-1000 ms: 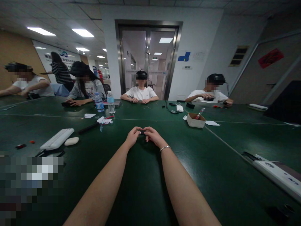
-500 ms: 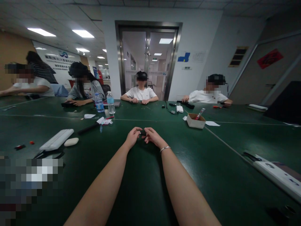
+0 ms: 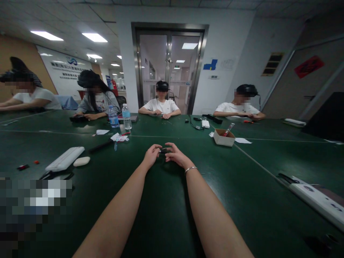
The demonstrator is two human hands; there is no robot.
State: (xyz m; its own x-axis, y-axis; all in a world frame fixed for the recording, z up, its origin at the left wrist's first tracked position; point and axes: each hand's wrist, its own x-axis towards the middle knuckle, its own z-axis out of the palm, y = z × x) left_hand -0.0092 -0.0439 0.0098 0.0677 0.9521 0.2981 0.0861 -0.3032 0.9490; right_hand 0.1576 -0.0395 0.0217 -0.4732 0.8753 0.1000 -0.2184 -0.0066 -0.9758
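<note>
Over the green table (image 3: 172,200), my left hand (image 3: 152,157) pinches a small black stick with a pale, metal-looking end (image 3: 163,151), too small to identify for sure. The pale end is at the left fingertips and the dark end points right. My right hand (image 3: 176,156), a silver bangle (image 3: 190,168) on its wrist, is right beside the dark end. Its index finger and thumb are spread around that end; whether they touch it is hard to see.
To the left lie a white case (image 3: 65,158) and a white rounded object (image 3: 81,161). Two water bottles (image 3: 126,117) stand farther back. A small open box (image 3: 224,138) sits at the right, with a white device (image 3: 318,197) nearer. Several people with headsets sit across the table.
The fingers of my right hand have opened away from the small black stick, showing more of it. My left hand keeps its pinch. Across the table at right, a person's hands have come together.
</note>
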